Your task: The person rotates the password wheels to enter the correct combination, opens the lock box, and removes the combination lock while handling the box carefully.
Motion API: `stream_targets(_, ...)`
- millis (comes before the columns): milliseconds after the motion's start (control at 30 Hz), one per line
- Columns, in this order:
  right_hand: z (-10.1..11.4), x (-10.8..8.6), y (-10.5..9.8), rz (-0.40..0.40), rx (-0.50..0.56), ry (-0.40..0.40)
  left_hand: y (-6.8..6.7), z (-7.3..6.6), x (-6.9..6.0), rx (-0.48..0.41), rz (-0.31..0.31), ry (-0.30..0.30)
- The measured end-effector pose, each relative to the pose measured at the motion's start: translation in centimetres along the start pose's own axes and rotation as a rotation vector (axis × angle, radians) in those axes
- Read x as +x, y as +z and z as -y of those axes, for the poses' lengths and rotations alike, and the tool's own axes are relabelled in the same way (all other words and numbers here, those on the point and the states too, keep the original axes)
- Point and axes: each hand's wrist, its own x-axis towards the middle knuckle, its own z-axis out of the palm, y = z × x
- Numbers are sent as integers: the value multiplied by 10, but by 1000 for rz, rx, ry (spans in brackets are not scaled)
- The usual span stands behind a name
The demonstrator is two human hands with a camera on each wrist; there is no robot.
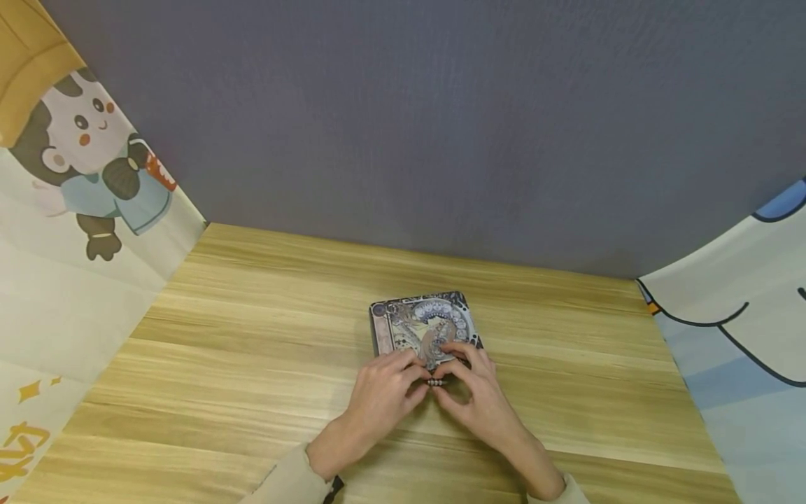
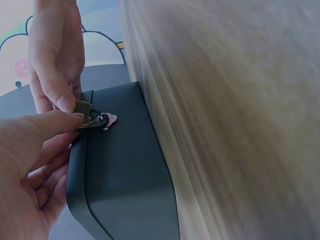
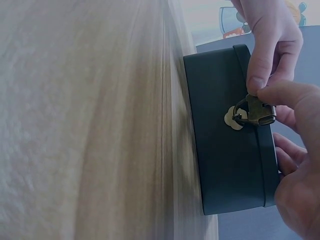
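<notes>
A box with a patterned, illustrated lid [image 1: 434, 325] and dark sides [image 3: 227, 165] sits on the wooden table. From a flower-shaped plate [image 3: 231, 120] on its front side hangs a small bronze-coloured combination padlock [image 3: 261, 111], its shackle through the loop. In the head view a row of small dials shows on the padlock [image 1: 436, 382]. My left hand [image 1: 385, 388] pinches the padlock from the left with thumb and finger. From the other side my right hand [image 1: 475, 392] also pinches it, other fingers resting on the lid. The padlock's far face is hidden behind the fingers.
The wooden table top [image 1: 252, 350] spreads around the box. A dark grey panel [image 1: 415, 126] stands along the back edge. Printed cloths with cartoon figures hang on the left [image 1: 38, 308] and right [image 1: 749, 406].
</notes>
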Motion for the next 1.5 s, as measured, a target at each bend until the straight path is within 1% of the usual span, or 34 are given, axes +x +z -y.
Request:
stream_targets(200, 0, 0, 1, 0, 1, 4, 0, 0, 0, -12, 3, 0)
stream_targets(600, -5, 0, 0, 1, -13, -30, -2, 2, 0, -30, 22, 9)
stream_targets(867, -5, 1, -2, 21, -3, -9, 0, 2, 0, -25, 12, 6)
stream_targets(1200, -6, 1, -3, 27, 6, -8, 1, 1, 0, -21, -8, 15)
stream_targets(1500, -5, 1, -3, 30, 13, 1, 1, 1, 0, -11, -9, 21)
